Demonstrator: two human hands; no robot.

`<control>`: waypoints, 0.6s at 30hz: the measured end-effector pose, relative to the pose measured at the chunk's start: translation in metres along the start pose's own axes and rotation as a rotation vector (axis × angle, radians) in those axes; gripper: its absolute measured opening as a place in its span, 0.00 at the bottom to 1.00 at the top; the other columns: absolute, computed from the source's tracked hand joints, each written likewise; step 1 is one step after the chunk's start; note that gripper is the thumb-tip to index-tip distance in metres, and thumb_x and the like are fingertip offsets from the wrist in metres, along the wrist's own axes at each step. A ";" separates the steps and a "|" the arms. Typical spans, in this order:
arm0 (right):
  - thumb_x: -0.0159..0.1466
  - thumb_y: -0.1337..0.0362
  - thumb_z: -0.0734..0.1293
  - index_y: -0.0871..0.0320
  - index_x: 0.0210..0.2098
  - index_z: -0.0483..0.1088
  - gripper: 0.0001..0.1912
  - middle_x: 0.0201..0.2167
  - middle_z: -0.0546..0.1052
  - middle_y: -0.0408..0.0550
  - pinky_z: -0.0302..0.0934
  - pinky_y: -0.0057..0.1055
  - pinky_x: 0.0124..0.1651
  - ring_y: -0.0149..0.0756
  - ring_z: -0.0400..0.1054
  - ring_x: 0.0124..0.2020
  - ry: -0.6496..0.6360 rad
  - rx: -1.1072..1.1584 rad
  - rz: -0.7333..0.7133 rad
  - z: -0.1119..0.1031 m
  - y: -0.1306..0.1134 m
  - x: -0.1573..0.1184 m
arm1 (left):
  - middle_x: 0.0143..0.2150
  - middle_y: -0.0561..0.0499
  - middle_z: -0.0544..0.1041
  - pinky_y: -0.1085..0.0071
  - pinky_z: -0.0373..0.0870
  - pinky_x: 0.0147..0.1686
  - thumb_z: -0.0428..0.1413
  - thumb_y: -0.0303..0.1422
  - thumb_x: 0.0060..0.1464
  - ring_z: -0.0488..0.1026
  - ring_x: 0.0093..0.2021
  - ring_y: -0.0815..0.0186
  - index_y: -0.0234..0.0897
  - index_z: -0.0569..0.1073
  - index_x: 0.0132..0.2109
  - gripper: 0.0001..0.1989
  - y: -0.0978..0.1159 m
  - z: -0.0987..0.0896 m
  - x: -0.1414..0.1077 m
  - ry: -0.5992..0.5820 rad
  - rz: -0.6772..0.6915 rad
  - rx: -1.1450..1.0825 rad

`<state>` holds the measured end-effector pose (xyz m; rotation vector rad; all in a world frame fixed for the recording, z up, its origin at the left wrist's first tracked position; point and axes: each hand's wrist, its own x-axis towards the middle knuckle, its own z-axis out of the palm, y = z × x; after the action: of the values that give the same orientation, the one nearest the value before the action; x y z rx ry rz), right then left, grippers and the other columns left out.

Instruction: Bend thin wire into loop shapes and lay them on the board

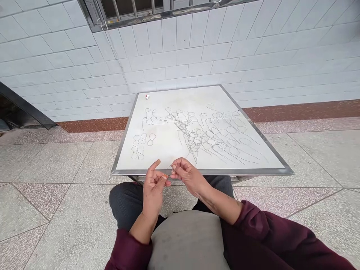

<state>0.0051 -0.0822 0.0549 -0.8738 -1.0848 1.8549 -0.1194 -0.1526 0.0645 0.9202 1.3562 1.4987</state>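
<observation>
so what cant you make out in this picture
All in the head view:
- ends of the thin dark wire by the left hand and right hand: fingertips cover them
- small white-and-red object: too small to identify
- number of looped dark wires: overlaps hide it
- top of steel-barred window: cut off by upper edge

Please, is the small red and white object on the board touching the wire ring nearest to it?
Apart. The head view shows bare white board between the small object and the nearest wire ring.
</observation>
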 end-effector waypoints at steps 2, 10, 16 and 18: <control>0.56 0.56 0.72 0.56 0.32 0.67 0.13 0.28 0.68 0.37 0.66 0.28 0.40 0.25 0.67 0.29 0.009 0.056 -0.003 0.002 0.002 -0.001 | 0.31 0.57 0.69 0.72 0.68 0.36 0.57 0.33 0.56 0.71 0.29 0.72 0.44 0.64 0.59 0.24 0.000 0.001 0.000 0.013 0.003 -0.026; 0.60 0.58 0.69 0.54 0.34 0.66 0.09 0.28 0.70 0.38 0.68 0.30 0.40 0.28 0.68 0.31 0.063 0.043 -0.194 0.010 0.014 -0.002 | 0.31 0.56 0.73 0.73 0.68 0.36 0.58 0.32 0.55 0.70 0.29 0.72 0.41 0.66 0.56 0.21 -0.001 0.010 0.000 0.101 0.024 -0.184; 0.58 0.60 0.71 0.55 0.33 0.66 0.10 0.29 0.71 0.38 0.65 0.29 0.39 0.28 0.70 0.30 0.086 0.112 -0.200 0.013 0.018 -0.002 | 0.30 0.56 0.74 0.73 0.69 0.34 0.61 0.31 0.52 0.72 0.29 0.72 0.40 0.68 0.54 0.22 0.003 0.017 0.001 0.157 -0.008 -0.314; 0.57 0.60 0.71 0.55 0.32 0.67 0.10 0.28 0.71 0.38 0.64 0.28 0.39 0.27 0.69 0.30 0.084 0.112 -0.196 0.012 0.018 -0.002 | 0.30 0.57 0.74 0.73 0.69 0.34 0.61 0.30 0.51 0.72 0.28 0.73 0.39 0.69 0.53 0.22 0.005 0.017 0.000 0.167 -0.024 -0.346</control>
<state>-0.0097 -0.0943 0.0437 -0.7459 -0.9693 1.6841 -0.1041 -0.1465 0.0714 0.5689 1.1664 1.7541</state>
